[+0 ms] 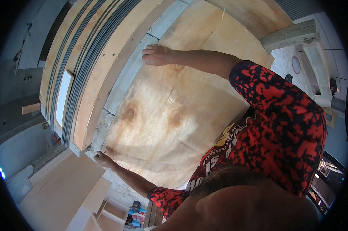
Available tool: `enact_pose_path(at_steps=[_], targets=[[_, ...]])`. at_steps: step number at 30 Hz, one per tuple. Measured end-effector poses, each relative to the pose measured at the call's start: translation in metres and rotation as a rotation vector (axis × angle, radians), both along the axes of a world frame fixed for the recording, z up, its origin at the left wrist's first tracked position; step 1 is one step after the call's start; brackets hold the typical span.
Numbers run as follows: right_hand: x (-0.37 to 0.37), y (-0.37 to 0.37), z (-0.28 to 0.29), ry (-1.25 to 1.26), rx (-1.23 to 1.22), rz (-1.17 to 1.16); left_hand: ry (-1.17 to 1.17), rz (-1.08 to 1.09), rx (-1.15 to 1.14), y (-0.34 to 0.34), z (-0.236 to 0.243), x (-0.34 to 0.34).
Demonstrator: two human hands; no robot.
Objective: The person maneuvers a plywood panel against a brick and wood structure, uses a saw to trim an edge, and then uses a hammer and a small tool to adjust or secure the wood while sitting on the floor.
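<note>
A large light plywood sheet (154, 111) with dark knots lies across the middle, in front of my torso. My right hand (157, 55), fingers curled, holds its far edge beside a pale grey-white beam (124, 82). Lower down, my left hand (104, 158) is closed around the sheet's left corner, near the end of that beam. Some of the fingertips of both hands are hidden. My right arm is stretched across the sheet, while my left arm reaches past its near side.
Beyond the beam stands a thick wooden board (101, 77) with several thin dark grey strips (90, 57) beside it. A small white-faced piece (63, 98) leans there. Lower left is a wooden panel (62, 188). A weathered timber (291, 35) juts in at upper right.
</note>
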State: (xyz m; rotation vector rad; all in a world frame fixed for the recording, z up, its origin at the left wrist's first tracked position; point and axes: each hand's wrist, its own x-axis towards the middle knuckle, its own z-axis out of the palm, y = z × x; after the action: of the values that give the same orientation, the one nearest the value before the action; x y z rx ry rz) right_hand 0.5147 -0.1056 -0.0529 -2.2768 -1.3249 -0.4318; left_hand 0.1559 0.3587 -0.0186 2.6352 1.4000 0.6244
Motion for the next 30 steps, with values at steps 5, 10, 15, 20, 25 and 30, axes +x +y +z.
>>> enact_pose_path(at_steps=[5, 10, 15, 20, 25, 30], targets=[[0.006, 0.031, -0.015, -0.147, 0.037, 0.114, -0.236, 0.101, -0.216, -0.014, -0.017, -0.057], [0.02, 0.008, -0.034, 0.002, 0.097, 0.073, -0.722, 0.055, -0.802, -0.036, -0.028, -0.028], [0.011, 0.031, -0.008, -0.045, -0.038, 0.05, -0.759, 0.238, -0.534, -0.013, -0.043, -0.081], [0.011, 0.031, -0.003, -0.069, -0.076, 0.01, -0.403, 0.303, -0.241, -0.005, -0.04, -0.066], [0.015, 0.035, 0.003, -0.103, -0.123, 0.007, -0.157, 0.334, -0.174, -0.018, -0.028, -0.028], [0.013, 0.037, 0.01, -0.068, -0.172, 0.006, -0.085, 0.345, -0.137, -0.021, -0.025, -0.022]])
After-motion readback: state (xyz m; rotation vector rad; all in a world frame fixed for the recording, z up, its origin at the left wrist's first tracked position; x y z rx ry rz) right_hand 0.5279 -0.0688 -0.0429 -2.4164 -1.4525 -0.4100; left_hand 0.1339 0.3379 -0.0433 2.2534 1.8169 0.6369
